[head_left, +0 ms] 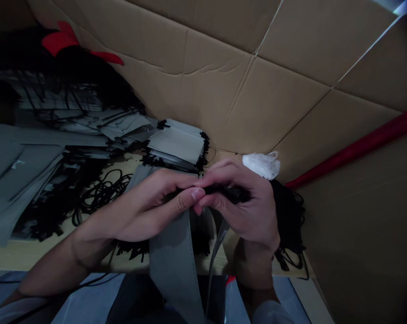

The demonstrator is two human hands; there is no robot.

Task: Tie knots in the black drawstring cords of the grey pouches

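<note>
My left hand and my right hand meet at the middle of the view, fingertips pinched together. Between them runs a black cord, and its loose bundle hangs beyond my right hand. A grey non-woven fabric bag hangs down from under my fingers towards my lap. Its upper edge is hidden by my hands, so I cannot tell exactly how the cord joins it. A stack of pale grey fabric pieces with black cords lies just beyond my fingertips.
Tangled black cord and piles of grey bags cover the wooden table on the left. Corrugated cardboard lines the back and right. A white plastic bag, a red tube and a red item lie nearby.
</note>
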